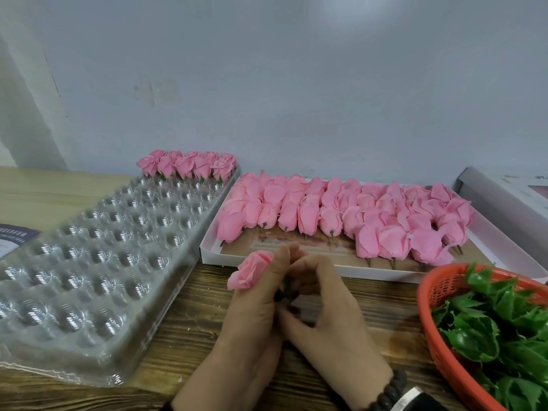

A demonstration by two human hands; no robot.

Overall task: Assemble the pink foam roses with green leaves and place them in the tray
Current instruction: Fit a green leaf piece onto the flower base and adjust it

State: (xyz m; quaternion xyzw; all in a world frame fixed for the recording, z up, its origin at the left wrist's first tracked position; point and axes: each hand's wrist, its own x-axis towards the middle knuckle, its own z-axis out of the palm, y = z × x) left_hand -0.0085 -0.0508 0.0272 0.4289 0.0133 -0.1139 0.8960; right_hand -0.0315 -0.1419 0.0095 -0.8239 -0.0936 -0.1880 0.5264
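Lower centre of frame: both hands meet over the wooden table [189, 330]. Left hand [255, 310] grips a pink foam rose [249, 269], thumb curled up against the bloom; flower head points to upper left. Right hand [323, 307] has fingers curled in toward the base of the rose, pinching something small and dark green there; mostly hidden, cannot tell what exactly. Dark bead bracelet [388, 393] on the right wrist.

Left of frame: clear plastic blister tray [98, 262], rows of round cups. Finished roses with green leaves [189, 166] stand in its far rows, upper centre-left.

Centre right: shallow white cardboard box [213, 253] with loose pink rose heads [341, 212] lying on their sides, stubs toward the viewer.

Lower right corner: orange plastic basket [436, 336] holding green leaf calyxes [486, 330].
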